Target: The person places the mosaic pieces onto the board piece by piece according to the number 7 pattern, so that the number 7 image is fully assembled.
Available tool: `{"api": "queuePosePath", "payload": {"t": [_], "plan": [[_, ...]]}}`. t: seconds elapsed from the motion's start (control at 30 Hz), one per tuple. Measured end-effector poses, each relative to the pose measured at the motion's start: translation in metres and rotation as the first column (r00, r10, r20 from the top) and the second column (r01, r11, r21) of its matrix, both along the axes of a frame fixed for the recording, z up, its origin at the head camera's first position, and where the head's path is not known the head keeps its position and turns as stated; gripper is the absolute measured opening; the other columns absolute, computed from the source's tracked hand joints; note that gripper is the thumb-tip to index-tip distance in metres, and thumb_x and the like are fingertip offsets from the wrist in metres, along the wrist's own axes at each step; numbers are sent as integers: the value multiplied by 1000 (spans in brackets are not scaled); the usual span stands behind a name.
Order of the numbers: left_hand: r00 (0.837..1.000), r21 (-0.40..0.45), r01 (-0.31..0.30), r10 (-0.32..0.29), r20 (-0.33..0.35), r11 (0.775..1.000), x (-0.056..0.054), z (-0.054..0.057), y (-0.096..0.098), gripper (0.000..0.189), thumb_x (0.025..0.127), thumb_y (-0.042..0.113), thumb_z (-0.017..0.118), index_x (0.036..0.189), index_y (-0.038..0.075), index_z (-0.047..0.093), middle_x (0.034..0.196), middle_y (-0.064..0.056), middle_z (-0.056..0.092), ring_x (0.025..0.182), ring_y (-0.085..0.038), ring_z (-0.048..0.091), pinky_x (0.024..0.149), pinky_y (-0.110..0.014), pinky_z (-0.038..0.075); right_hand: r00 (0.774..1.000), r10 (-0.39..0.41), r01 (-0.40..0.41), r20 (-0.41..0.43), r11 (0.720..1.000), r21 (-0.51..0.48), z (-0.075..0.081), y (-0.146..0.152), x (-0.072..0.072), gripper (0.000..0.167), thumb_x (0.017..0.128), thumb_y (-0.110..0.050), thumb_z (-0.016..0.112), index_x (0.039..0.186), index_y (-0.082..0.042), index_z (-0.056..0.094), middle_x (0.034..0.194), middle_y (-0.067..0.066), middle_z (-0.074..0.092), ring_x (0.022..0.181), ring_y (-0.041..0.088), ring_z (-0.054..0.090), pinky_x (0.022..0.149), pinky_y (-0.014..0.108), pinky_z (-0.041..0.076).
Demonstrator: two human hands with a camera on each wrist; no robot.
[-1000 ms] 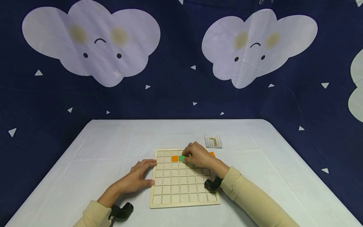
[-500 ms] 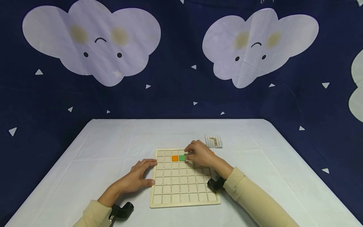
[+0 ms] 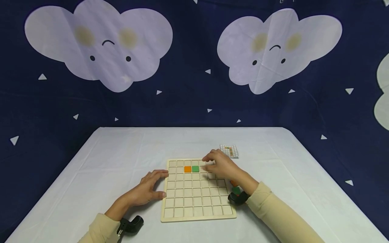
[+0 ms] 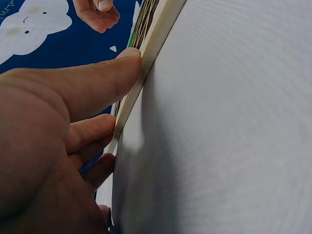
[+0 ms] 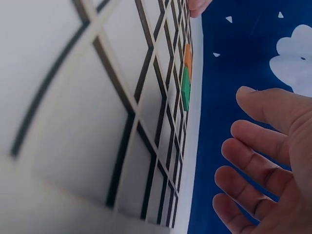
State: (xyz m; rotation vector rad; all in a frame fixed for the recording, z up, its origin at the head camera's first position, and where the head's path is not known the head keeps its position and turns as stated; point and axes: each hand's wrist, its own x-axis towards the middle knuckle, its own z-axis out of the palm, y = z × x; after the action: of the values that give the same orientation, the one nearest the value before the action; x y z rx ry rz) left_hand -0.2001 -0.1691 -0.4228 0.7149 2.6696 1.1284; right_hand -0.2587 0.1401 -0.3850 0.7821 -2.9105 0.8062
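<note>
A square wooden grid board (image 3: pixel 198 218) lies flat on the white table. In its second row from the far side sit an orange tile (image 3: pixel 187 169) and, directly to its right, a green tile (image 3: pixel 195 168). My left hand (image 3: pixel 146 189) rests its thumb and fingers against the board's left edge, which the left wrist view shows as a pale wooden rim (image 4: pixel 155 46). Over the board's far right part hovers my right hand (image 3: pixel 223 165), fingers loosely bent and apart. In the right wrist view nothing lies between its fingers (image 5: pixel 251 163), and the green tile (image 5: pixel 185 90) is beyond them.
Past the board's far right corner lies a small card (image 3: pixel 229 151) printed with a coloured grid pattern. Right of the board, another orange piece (image 3: pixel 233 183) and a dark green piece (image 3: pixel 236 191) show partly behind the right wrist and its black camera (image 3: pixel 238 199).
My right hand has come off the green tile and moved right, leaving that tile in its square. Pieces beside the board's right edge have come into view. My left hand stays put.
</note>
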Motion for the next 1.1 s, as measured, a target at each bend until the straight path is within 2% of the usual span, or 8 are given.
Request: {"api": "queuePosePath", "payload": {"t": [0.37, 0.67, 0.97, 1.1], "plan": [[1000, -7, -10, 10, 6, 1000, -2, -1, 0, 65, 81, 26, 73, 135, 5, 45, 147, -14, 36, 142, -39, 24, 116, -62, 2, 999, -36, 36, -22, 999, -32, 0, 21, 9, 28, 84, -25, 69, 109, -10, 69, 103, -3, 62, 98, 17, 54, 79, 34, 48], [1000, 4, 8, -8, -5, 1000, -2, -2, -1, 65, 81, 26, 72, 135, 4, 45, 147, -16, 37, 141, -40, 24, 114, -64, 2, 997, -73, 72, -14, 997, -28, -1, 37, 18, 26, 83, -24, 71, 106, -12, 69, 105, -1, 62, 103, 20, 56, 88, 43, 50], [1000, 3, 2, -2, 4, 1000, -1, -2, -1, 65, 81, 26, 72, 135, 4, 45, 147, -15, 36, 142, -40, 23, 115, -63, 2, 995, -63, 62, -76, 998, -13, -5, 55, 27, 26, 83, -24, 71, 106, -11, 69, 104, -3, 64, 100, 17, 55, 84, 37, 51], [1000, 0, -6, 6, 5, 1000, -1, -3, 0, 64, 81, 26, 72, 135, 5, 45, 147, -14, 36, 142, -40, 22, 115, -63, 2, 994, -75, 75, -74, 997, -9, -6, 62, 29, 26, 83, -25, 71, 105, -11, 69, 108, -2, 64, 109, 22, 55, 91, 43, 50]]}}
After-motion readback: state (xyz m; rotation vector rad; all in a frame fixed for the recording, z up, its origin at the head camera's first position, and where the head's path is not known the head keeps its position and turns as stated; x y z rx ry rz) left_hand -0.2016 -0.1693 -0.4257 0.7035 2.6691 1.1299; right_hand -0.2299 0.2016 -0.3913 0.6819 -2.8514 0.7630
